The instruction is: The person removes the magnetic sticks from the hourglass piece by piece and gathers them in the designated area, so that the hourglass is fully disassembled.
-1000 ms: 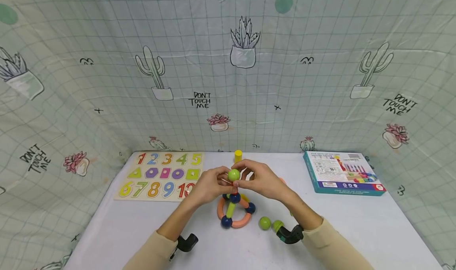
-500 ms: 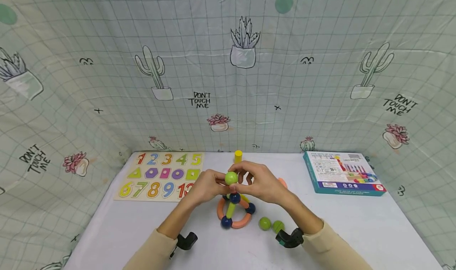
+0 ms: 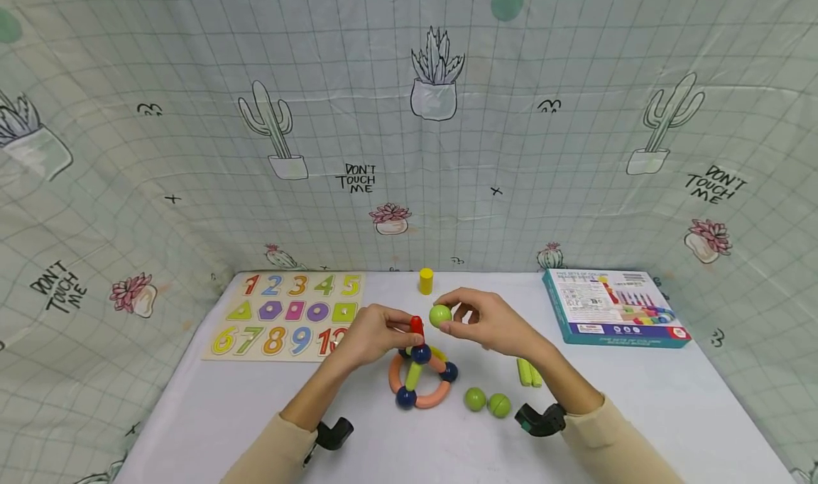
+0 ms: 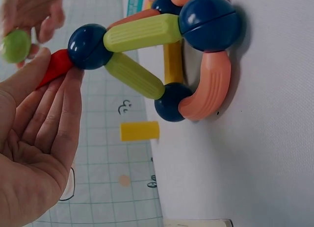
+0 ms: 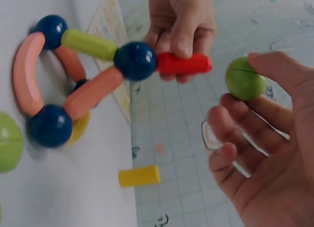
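Note:
My left hand (image 3: 377, 333) pinches an upright red rod (image 5: 182, 64) between thumb and fingers. The rod's lower end meets a dark blue ball (image 5: 135, 61), the peak of a pyramid-like frame. Green and salmon sticks slope from that ball to more blue balls (image 4: 210, 23) on the table. Curved salmon sticks (image 3: 434, 397) and a yellow piece link the lower balls in a ring. To the right of the rod's tip, my right hand (image 3: 488, 321) pinches a green ball (image 5: 245, 79) between thumb and fingertips, with a gap between ball and rod.
Two green balls (image 3: 475, 399) lie right of the frame, and light green sticks (image 3: 529, 372) sit near the right forearm. Behind the hands stands a yellow cylinder (image 3: 426, 282). A number puzzle board (image 3: 284, 317) is at left, a toy box (image 3: 616, 310) at right.
My right hand has moved right, drawing the green ball away from above the red rod, whose tip now shows. The left hand stays at the rod. The light green sticks have come into view.

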A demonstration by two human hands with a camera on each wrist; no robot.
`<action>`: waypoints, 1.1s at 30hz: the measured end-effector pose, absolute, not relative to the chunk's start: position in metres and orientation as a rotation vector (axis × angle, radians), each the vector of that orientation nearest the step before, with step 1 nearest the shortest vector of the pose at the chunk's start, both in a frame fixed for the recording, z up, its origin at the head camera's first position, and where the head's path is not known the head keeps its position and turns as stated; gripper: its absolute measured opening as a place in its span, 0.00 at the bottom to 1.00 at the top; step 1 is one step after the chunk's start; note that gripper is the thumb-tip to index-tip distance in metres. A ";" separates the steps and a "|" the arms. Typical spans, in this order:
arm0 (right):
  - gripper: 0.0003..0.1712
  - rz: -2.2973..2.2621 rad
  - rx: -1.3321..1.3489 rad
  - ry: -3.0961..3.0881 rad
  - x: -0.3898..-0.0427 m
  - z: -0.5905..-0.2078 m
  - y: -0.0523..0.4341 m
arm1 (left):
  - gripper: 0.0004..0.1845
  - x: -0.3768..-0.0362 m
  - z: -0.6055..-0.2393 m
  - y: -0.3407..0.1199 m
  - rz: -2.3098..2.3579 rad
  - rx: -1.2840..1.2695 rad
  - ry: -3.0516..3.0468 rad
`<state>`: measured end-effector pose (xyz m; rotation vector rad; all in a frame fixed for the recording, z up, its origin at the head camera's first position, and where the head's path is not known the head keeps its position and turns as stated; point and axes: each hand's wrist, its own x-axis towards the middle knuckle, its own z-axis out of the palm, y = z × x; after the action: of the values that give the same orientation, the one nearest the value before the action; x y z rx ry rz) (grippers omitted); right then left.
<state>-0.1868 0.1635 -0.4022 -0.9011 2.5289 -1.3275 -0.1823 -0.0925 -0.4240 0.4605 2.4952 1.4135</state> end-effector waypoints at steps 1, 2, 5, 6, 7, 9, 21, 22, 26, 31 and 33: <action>0.19 -1.297 -0.879 2.512 -0.187 -0.405 0.167 | 0.19 -0.182 -0.424 -0.093 1.409 0.456 2.497; 0.19 -1.262 -0.860 2.496 -0.188 -0.407 0.171 | 0.19 -0.182 -0.424 -0.093 1.410 0.453 2.497; 0.18 -1.124 -0.836 2.447 -0.189 -0.415 0.181 | 0.20 -0.182 -0.424 -0.093 1.407 0.446 2.500; 0.17 -1.075 -0.843 2.429 -0.189 -0.417 0.184 | 0.20 -0.182 -0.424 -0.094 1.408 0.445 2.500; 0.15 -1.026 -0.834 2.409 -0.189 -0.420 0.186 | 0.20 -0.182 -0.424 -0.094 1.408 0.446 2.500; 0.14 -0.942 -0.815 2.362 -0.189 -0.426 0.191 | 0.20 -0.182 -0.424 -0.094 1.417 0.446 2.493; 0.10 -0.735 -0.708 2.344 -0.187 -0.453 0.200 | 0.20 -0.182 -0.424 -0.094 1.418 0.447 2.474; 0.10 -0.721 -0.700 2.349 -0.187 -0.454 0.201 | 0.20 -0.182 -0.425 -0.094 1.416 0.446 2.476; 0.11 -0.706 -0.687 2.338 -0.185 -0.457 0.201 | 0.21 -0.182 -0.424 -0.093 1.410 0.439 2.476; 0.12 -0.720 -0.698 2.310 -0.184 -0.458 0.199 | 0.22 -0.181 -0.424 -0.093 1.406 0.433 2.480; 0.12 -0.718 -0.693 2.305 -0.184 -0.458 0.199 | 0.22 -0.181 -0.423 -0.093 1.407 0.434 2.481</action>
<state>-0.1843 0.1985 -0.4582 -0.6932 2.3052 -0.7180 -0.1808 -0.0935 -0.4235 0.4336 2.4810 1.4068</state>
